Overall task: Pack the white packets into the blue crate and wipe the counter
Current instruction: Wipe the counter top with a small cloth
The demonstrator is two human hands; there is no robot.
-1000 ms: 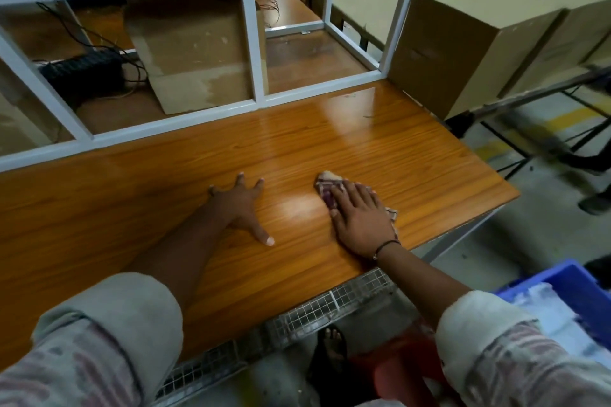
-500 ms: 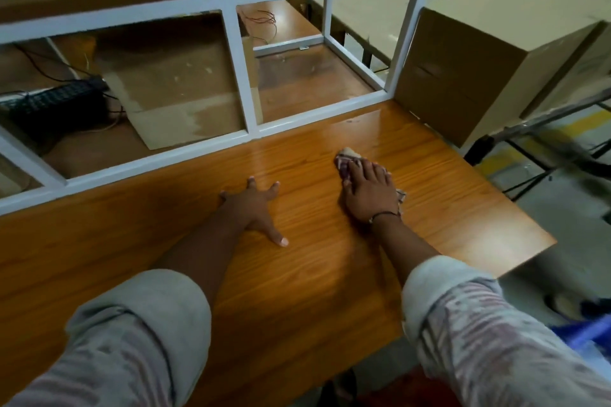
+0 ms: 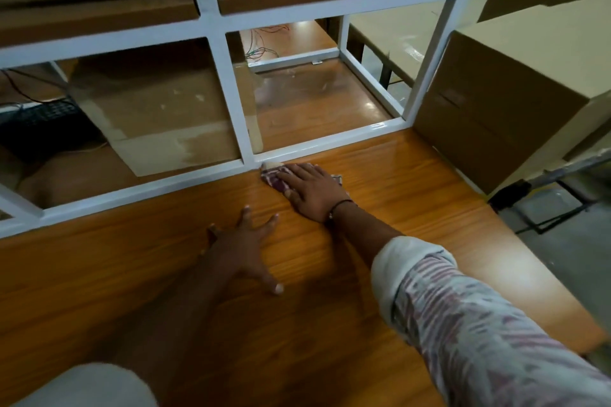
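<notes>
My right hand lies flat on a small checked cloth, pressing it onto the orange wooden counter right against the white frame rail at the counter's back edge. Only the cloth's left end and a corner at the right show past my fingers. My left hand rests palm down on the counter with fingers spread, nearer to me and a little left of the right hand. No white packets and no blue crate are in view.
A white metal frame with clear panels stands along the back of the counter. Behind it lie a cardboard sheet and a black keyboard. Large cardboard boxes stand off the counter's right end.
My right hand has pushed the cloth away from me, from mid-counter to the frame rail. The view has tilted up and forward, and the blue crate has left the picture.
</notes>
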